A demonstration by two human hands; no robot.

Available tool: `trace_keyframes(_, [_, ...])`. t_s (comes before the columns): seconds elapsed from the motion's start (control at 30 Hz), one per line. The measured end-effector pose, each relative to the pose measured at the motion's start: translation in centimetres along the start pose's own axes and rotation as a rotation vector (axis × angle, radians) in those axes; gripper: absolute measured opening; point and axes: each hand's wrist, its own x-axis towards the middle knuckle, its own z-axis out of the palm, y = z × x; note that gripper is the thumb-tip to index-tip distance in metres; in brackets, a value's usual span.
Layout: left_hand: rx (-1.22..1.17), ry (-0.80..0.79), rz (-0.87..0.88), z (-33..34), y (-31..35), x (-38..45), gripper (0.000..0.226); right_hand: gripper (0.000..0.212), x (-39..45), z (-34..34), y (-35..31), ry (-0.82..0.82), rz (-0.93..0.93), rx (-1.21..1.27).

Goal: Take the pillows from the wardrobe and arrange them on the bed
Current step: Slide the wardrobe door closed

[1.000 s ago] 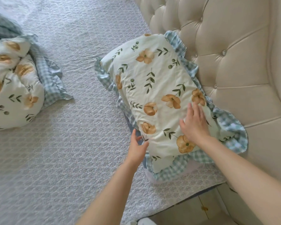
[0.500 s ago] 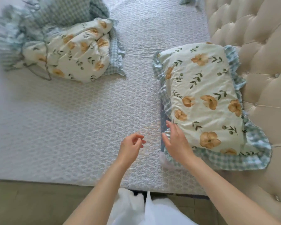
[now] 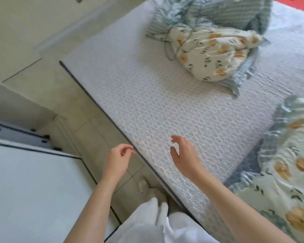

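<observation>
Both your hands, left hand [image 3: 118,157] and right hand [image 3: 183,155], empty and loosely open; grab crumpled floral pillow [image 3: 216,53] by both corners, lay flat beside placed pillow [image 3: 288,172].

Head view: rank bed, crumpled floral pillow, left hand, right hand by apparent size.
1. bed: fills most of the frame.
2. crumpled floral pillow: lying on the bed, far from the camera.
3. left hand and right hand: look alike, no ranking; both empty and near the camera.

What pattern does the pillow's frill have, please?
Blue-and-white gingham check on the frill, seen in the head view.
</observation>
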Motion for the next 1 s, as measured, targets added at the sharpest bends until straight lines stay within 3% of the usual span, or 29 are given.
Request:
trace_keyframes(0.33, [-0.063,0.531,-0.132,-15.3,-9.2,-2.3,0.033,0.032,5.0,10.3,-14.0,-0.28,-0.311,-0.031])
trace_keyframes(0.47, [-0.038,0.63,-0.162,-19.4,-11.0,-3.0,0.035,0.029,6.3,14.7,-19.7,-0.368,-0.417,-0.021])
trace_keyframes(0.6, [-0.016,0.717,-0.199,-23.3,-11.5,-3.5,0.053,0.029,7.4,18.6,-25.6,-0.443,-0.493,0.018])
trace_keyframes(0.73, [0.104,0.849,-0.148,-26.6,-11.2,-3.9,0.058,0.031,8.2,21.5,-30.9,-0.497,-0.525,0.093])
trace_keyframes(1.0, [0.516,1.05,0.085,-31.9,-11.8,-4.6,0.035,0.036,10.5,26.2,-40.3,-0.722,-0.631,0.142])
